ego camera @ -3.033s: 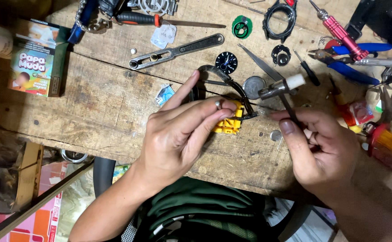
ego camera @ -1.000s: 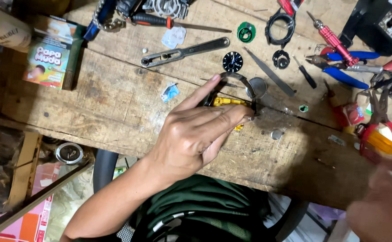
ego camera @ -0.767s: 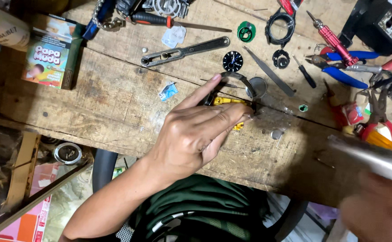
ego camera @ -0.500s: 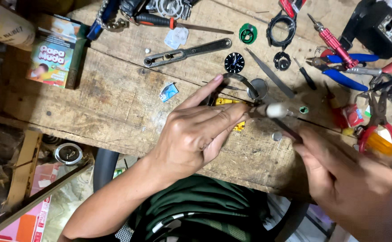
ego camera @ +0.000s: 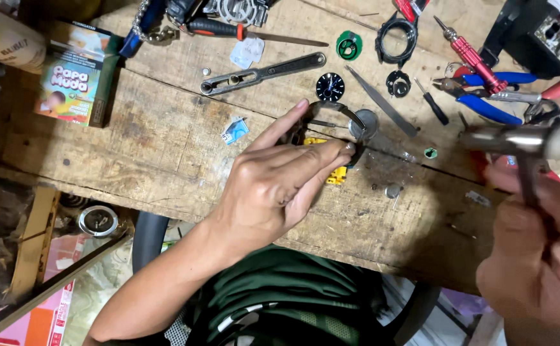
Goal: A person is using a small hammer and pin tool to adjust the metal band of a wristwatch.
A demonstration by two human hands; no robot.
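My left hand (ego camera: 273, 189) lies on the wooden bench (ego camera: 164, 147), its fingers pinching a watch with a black strap (ego camera: 331, 112) down onto a yellow holder block (ego camera: 336, 174). The index finger points up past the strap. My right hand (ego camera: 536, 263) is at the right edge, blurred, gripping the dark handle of a small hammer (ego camera: 517, 142). The hammer's silver head hangs well right of the watch, above the bench.
A dark watch dial (ego camera: 330, 86), tweezers (ego camera: 382, 102), a metal case wrench (ego camera: 261, 74), a green ring (ego camera: 349, 46), a red screwdriver (ego camera: 472, 56) and blue pliers (ego camera: 488, 107) lie beyond the watch. A printed box (ego camera: 75, 74) stands at the far left.
My right hand left view, then returned holding the hammer. Half a second ago its head was at the watch; now it is drawn back to the right. My left hand has stayed put.
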